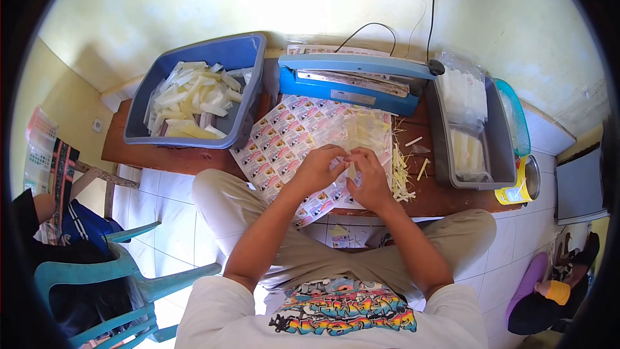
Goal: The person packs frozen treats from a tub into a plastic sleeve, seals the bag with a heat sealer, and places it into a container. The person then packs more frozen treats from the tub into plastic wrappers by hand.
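Note:
My left hand (320, 167) and my right hand (369, 179) meet over a printed paper sheet (278, 136), fingertips pinched close together. Between them is the near end of a clear plastic bag (355, 132), lying flat with something pale yellow inside; the exact grip is partly hidden by my fingers. Just beyond the bag stands a blue impulse sealer (345, 90), its long arm running left to right.
A blue-grey tub (248, 106) of pale, plastic-wrapped strips is at left. At right, a grey tub (500, 168) holds filled clear bags, beside a teal basket (518, 119) and yellow tin (515, 194). Pale scraps (402, 178) litter the bench. A green chair (139, 284) stands lower left.

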Tool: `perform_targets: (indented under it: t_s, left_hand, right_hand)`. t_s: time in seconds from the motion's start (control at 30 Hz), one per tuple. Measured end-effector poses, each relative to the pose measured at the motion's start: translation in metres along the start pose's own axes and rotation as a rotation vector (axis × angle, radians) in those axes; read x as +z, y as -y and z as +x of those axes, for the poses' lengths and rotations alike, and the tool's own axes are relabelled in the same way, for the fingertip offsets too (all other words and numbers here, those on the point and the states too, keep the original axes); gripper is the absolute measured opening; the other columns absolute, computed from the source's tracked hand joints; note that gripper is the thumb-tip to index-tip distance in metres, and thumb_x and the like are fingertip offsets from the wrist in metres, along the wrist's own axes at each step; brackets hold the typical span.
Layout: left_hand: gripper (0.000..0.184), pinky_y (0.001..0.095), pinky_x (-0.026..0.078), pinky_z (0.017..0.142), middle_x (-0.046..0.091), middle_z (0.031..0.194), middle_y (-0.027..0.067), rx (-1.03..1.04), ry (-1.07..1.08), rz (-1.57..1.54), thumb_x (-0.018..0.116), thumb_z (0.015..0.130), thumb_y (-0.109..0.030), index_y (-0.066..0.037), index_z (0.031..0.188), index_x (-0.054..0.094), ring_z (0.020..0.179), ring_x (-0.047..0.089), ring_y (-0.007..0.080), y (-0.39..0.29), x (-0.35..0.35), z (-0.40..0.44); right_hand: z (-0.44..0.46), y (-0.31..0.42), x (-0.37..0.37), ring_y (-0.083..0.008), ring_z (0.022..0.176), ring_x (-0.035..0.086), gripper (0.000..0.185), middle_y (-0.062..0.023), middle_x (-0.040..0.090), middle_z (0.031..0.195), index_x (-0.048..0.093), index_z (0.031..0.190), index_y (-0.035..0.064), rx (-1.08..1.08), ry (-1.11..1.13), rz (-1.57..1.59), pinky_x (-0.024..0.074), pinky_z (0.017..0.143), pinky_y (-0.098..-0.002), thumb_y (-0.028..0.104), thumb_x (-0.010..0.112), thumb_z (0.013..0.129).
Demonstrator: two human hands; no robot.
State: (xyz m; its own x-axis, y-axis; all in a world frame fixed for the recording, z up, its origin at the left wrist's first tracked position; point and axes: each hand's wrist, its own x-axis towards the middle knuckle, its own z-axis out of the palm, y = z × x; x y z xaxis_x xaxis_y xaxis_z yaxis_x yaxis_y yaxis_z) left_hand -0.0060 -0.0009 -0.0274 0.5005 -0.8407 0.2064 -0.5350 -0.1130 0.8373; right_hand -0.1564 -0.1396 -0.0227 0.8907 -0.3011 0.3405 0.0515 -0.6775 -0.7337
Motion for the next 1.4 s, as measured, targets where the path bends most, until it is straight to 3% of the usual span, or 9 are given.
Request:
perform_targets:
  t_s: [0.23,0.4,0.53,0.6,0.7,0.8,1.03,1.23,1.4]
  left_hand:
    - [0.033,0.0440,0.060,0.093,0.077,0.118,0.0216,-0.047,0.036,0.064,0.080,0.092,-0.013,0.002,0.121,0.075,0.105,0.076,0.0370,0.004,0.003,0.000]
    - [0.035,0.0452,0.060,0.095,0.077,0.116,0.0229,-0.066,0.057,0.147,0.078,0.089,-0.010,0.002,0.121,0.075,0.105,0.076,0.0393,-0.003,0.003,0.003]
    - [0.033,0.0449,0.060,0.094,0.078,0.115,0.0218,-0.033,0.045,0.157,0.079,0.089,-0.010,0.000,0.119,0.076,0.104,0.076,0.0383,-0.005,0.003,0.004]
    - [0.030,0.0447,0.060,0.093,0.078,0.113,0.0204,-0.101,0.085,0.144,0.079,0.089,-0.010,-0.002,0.118,0.077,0.103,0.076,0.0373,-0.008,0.002,0.003]
    - [0.027,0.0441,0.060,0.092,0.078,0.111,0.0184,-0.102,0.093,0.142,0.079,0.089,-0.010,-0.004,0.115,0.078,0.101,0.076,0.0364,-0.007,0.003,0.002]
    - [0.024,0.0434,0.060,0.092,0.078,0.110,0.0178,-0.083,0.118,0.130,0.079,0.089,-0.010,-0.004,0.113,0.078,0.101,0.077,0.0358,-0.003,0.004,0.001]
    - [0.022,0.0436,0.061,0.091,0.078,0.110,0.0175,-0.062,0.116,0.159,0.078,0.091,-0.009,-0.003,0.113,0.077,0.100,0.077,0.0354,-0.006,0.004,0.002]
    - [0.026,0.0449,0.058,0.092,0.077,0.117,0.0179,0.074,0.038,0.156,0.078,0.097,-0.016,-0.004,0.120,0.072,0.106,0.074,0.0362,-0.014,-0.009,0.004]
    - [0.025,0.0435,0.058,0.091,0.076,0.118,0.0158,0.113,-0.140,0.001,0.074,0.103,-0.017,-0.003,0.124,0.071,0.107,0.073,0.0344,-0.039,-0.025,0.001]
  right_hand:
    - [-0.003,-0.002,-0.015,-0.0469,0.139,0.056,0.061,-0.0237,0.055,0.145,0.062,0.135,0.0060,-0.021,0.162,0.018,0.0516,0.113,-0.0498,-0.012,0.075,0.078]
    - [0.002,-0.011,-0.011,-0.0431,0.124,0.065,0.060,-0.0172,0.058,0.142,0.065,0.132,0.0093,0.147,0.127,0.053,0.0567,0.104,-0.0471,-0.002,0.086,0.078]
    - [0.008,-0.011,-0.003,-0.0372,0.110,0.069,0.056,-0.0134,0.061,0.139,0.068,0.127,0.0112,0.000,-0.056,-0.191,0.0586,0.094,-0.0450,0.002,0.090,0.076]
    - [0.010,-0.002,-0.002,-0.0323,0.106,0.067,0.055,-0.0090,0.063,0.137,0.069,0.121,0.0124,0.116,-0.187,-0.373,0.0557,0.091,-0.0452,0.008,0.093,0.073]
    - [0.017,-0.005,-0.002,-0.0293,0.104,0.064,0.055,-0.0046,0.068,0.129,0.070,0.119,0.0151,0.025,-0.280,-0.524,0.0508,0.091,-0.0451,0.012,0.095,0.069]
    - [0.014,-0.020,-0.001,-0.0291,0.107,0.062,0.056,-0.0016,0.071,0.122,0.071,0.120,0.0165,0.112,-0.202,-0.560,0.0467,0.094,-0.0449,0.013,0.093,0.069]
    - [0.013,-0.023,-0.003,-0.0297,0.107,0.062,0.055,-0.0018,0.072,0.119,0.071,0.121,0.0171,0.095,-0.192,-0.548,0.0461,0.092,-0.0445,0.012,0.090,0.070]
    - [0.014,0.002,-0.014,-0.0349,0.116,0.062,0.054,-0.0116,0.068,0.127,0.069,0.130,0.0114,0.036,-0.176,-0.302,0.0485,0.099,-0.0491,0.005,0.082,0.078]
    - [0.022,0.029,-0.021,-0.0318,0.122,0.065,0.057,-0.0160,0.066,0.133,0.067,0.136,0.0079,-0.020,-0.249,-0.114,0.0575,0.090,-0.0435,-0.003,0.075,0.081]
